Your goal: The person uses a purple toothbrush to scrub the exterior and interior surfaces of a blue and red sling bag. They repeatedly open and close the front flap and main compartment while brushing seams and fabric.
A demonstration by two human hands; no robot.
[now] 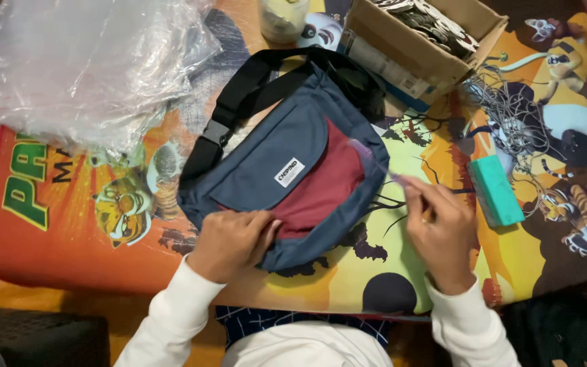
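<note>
A blue and maroon waist bag [287, 163] with a black strap [239, 102] and a small white label lies on a colourful cartoon-printed cloth [69, 224]. My left hand [232, 241] rests curled on the bag's near edge, gripping the fabric. My right hand [439, 228] is just right of the bag, fingers pinched on a thin purple stick-like tool [375, 163] whose tip reaches onto the bag's right side. White sleeves cover both arms.
A heap of clear plastic bags [83, 68] fills the far left. A cardboard box [419, 44] of round metal pieces stands at the back right, next to a tangle of thin cords [511, 115]. A teal block [496, 190] lies right of my hand. A jar [283, 17] stands at the back.
</note>
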